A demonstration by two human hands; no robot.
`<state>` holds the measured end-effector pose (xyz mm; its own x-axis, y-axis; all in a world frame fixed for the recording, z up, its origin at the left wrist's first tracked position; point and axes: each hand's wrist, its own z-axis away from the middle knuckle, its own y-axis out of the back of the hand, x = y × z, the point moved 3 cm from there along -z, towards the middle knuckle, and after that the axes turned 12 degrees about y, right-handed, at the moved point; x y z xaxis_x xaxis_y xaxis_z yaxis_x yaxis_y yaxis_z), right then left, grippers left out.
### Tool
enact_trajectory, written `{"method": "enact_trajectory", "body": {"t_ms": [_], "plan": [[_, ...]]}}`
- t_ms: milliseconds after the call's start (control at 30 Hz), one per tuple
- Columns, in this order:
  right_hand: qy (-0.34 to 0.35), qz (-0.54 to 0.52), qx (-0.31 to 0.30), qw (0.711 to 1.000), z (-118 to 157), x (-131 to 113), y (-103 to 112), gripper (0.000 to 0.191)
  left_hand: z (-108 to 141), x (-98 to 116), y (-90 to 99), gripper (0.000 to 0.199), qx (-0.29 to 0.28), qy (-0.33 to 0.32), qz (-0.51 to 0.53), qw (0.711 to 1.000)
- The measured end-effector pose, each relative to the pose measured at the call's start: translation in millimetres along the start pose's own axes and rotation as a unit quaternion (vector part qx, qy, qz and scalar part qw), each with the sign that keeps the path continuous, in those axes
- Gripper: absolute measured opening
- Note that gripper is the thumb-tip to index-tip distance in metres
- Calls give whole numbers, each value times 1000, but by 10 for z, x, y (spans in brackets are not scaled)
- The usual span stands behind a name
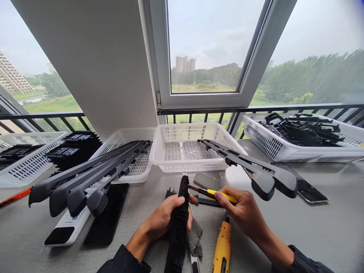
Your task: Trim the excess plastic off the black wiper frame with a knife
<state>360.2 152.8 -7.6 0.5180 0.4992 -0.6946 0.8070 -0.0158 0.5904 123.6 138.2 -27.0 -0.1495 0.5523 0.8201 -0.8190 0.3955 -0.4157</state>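
My left hand [164, 217] is closed around a long black plastic part [179, 231], which it holds up at a slant above the table. My right hand [242, 206] grips a yellow utility knife [223, 195]. The knife's blade reaches left to the upper end of the black part and seems to touch its edge. Below the right hand lies a yellow power tool [223, 242] with a thin tip. A grey cloth [195, 238] rests beside the black part, partly hidden by it. Behind both hands lie a black caliper-like tool [209, 201] and a grey flat object [207, 180].
White baskets [184, 165] line the back; the right basket [301, 152] holds black parts. Long black rails [93, 178] lean on a left basket, and two rails [263, 178] lean at right. Phones [109, 216], a white device [66, 227] and an orange tool [15, 197] lie around.
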Motion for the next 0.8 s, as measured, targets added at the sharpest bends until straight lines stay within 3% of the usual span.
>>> {"method": "enact_trajectory", "body": {"t_ms": [333, 800], "plan": [[10, 5, -12, 1000, -1, -4, 7, 54, -13, -29, 27, 81, 9, 14, -7, 1000], [23, 10, -8, 1000, -8, -39, 19, 53, -12, -31, 52, 82, 26, 11, -61, 998]]}}
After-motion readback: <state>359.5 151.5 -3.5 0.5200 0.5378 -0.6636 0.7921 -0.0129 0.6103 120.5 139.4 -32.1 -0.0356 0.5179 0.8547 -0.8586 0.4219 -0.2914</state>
